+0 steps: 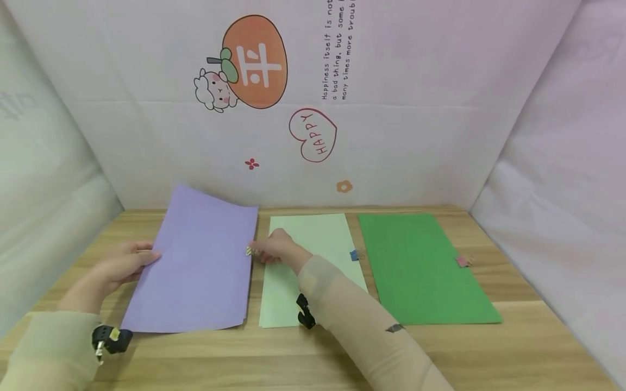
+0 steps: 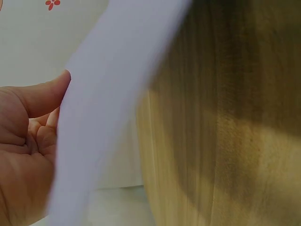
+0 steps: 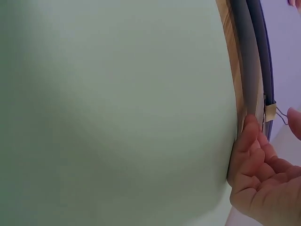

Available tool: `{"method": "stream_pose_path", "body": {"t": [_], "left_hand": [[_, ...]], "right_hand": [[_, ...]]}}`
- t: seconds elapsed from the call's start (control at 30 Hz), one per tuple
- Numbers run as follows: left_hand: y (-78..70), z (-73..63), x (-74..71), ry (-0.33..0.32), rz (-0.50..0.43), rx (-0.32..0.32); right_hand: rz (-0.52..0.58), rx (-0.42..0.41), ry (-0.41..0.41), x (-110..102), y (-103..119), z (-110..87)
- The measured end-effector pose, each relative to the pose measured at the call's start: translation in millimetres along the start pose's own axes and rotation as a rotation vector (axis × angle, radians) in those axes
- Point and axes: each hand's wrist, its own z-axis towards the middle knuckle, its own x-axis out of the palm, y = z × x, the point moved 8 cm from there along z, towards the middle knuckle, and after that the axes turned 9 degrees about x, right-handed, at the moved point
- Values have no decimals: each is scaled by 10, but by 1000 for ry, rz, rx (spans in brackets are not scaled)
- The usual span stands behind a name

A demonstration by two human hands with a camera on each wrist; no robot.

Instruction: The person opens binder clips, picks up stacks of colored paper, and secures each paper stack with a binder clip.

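Note:
A stack of purple paper [image 1: 195, 266] is lifted off the table at the left, its far edge bent upward. My left hand [image 1: 124, 260] pinches its left edge, thumb on top; the left wrist view shows the thumb [image 2: 49, 96] against the sheet's edge. A small patterned binder clip [image 1: 250, 251] sits on the stack's right edge. At that clip is my right hand [image 1: 279, 247], above the pale green paper. In the right wrist view, the clip's wire handle [image 3: 282, 115] lies by the thumb, with the curled fingers on the other side of the purple edge.
Pale green paper [image 1: 313, 233] lies in the middle with a blue binder clip [image 1: 354, 255] on its right edge. Green paper [image 1: 420, 266] at the right bears a pink binder clip [image 1: 462, 262]. A printed white cloth [image 1: 401, 136] stands behind the wooden table [image 1: 235, 358].

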Motion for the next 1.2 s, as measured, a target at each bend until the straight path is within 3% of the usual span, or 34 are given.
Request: {"method": "stream_pose_path", "body": {"t": [0.3,0.57,0.93,1.2], "left_hand": [[57,12,6,9,49,-36],[112,32,23,7,37,-52],[144,16,-54,-8,84,-90],[139,-13,-85,-9,52,-85]], "right_hand": [[-241,-54,-72,57,87,-29],[-291,-57,-81,64,45,1],[-272,-36,-28,79,63,-29],[-131,-47,48,53,-17,-16]]}}
